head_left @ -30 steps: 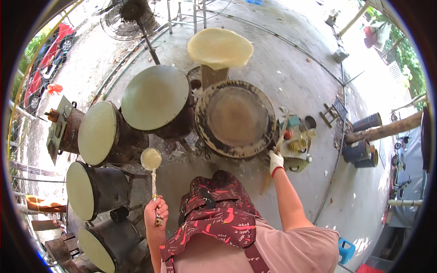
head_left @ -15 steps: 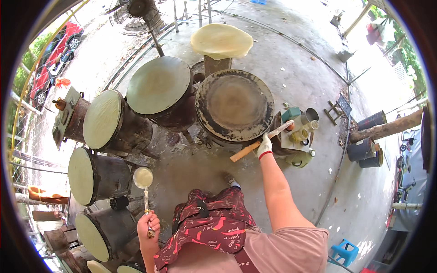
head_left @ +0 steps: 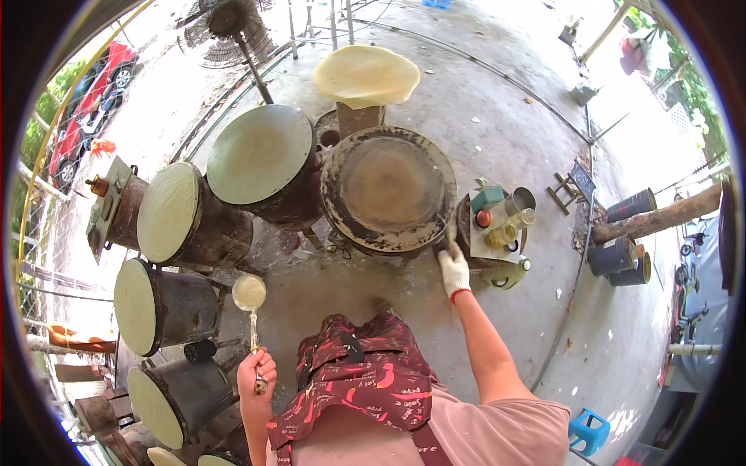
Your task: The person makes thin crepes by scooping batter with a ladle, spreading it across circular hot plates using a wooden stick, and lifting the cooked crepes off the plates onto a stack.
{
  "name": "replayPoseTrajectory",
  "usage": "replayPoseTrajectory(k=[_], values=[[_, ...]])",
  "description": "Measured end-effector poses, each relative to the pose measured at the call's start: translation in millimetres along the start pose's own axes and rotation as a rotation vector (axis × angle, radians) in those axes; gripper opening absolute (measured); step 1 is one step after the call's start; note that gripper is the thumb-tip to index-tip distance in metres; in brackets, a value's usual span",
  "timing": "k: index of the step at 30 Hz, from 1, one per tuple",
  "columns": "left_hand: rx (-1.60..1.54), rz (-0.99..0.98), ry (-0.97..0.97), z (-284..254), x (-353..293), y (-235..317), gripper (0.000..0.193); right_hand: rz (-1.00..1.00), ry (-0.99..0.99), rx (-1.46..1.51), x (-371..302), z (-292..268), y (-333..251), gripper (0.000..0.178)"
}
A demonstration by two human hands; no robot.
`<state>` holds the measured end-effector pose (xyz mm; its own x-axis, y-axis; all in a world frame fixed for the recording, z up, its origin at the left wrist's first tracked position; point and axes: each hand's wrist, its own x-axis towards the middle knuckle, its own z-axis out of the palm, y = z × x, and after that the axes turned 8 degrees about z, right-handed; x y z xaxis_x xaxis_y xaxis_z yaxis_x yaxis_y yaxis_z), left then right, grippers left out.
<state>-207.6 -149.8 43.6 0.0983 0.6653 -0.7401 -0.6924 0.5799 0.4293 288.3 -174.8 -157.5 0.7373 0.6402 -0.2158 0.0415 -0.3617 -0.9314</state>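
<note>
My left hand, bare, is closed round the handle of a ladle. Pale batter coats the ladle's bowl, which points away from me. My right hand, in a white glove with a red cuff, is closed beside the right rim of a dark round griddle. From its fingers a short length of a wooden stick shows, mostly seen end-on. The griddle holds no sheet; its middle is brownish and its rim is crusted. Pale sheets of batter cover the round griddles curving round to my left.
Behind the dark griddle a large thin round sheet lies on a stand. A small table at right bears jars, a metal cup and a red-topped item, with a green jug below. A fan stands far left, a blue stool near right.
My right hand has come slightly nearer, and the stick has swung from lying across its palm to nearly end-on at the griddle's rim. My left hand still holds up the ladle.
</note>
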Motion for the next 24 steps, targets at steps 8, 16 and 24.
replayPoseTrajectory(k=[8, 16, 24], values=[[0.108, -0.067, -0.1, 72.2, 23.9, -27.6, 0.009, 0.228, -0.491, -0.119, 51.2, -68.6, -12.6, 0.038], [0.083, -0.013, -0.069, 104.8, 26.4, -47.5, 0.01, 0.241, -0.36, 0.09, 50.7, -32.1, -90.8, 0.039], [-0.303, 0.221, -0.35, 84.4, -8.5, -75.4, 0.009, 0.245, -1.136, -0.299, -25.7, 81.6, -137.4, 0.055]])
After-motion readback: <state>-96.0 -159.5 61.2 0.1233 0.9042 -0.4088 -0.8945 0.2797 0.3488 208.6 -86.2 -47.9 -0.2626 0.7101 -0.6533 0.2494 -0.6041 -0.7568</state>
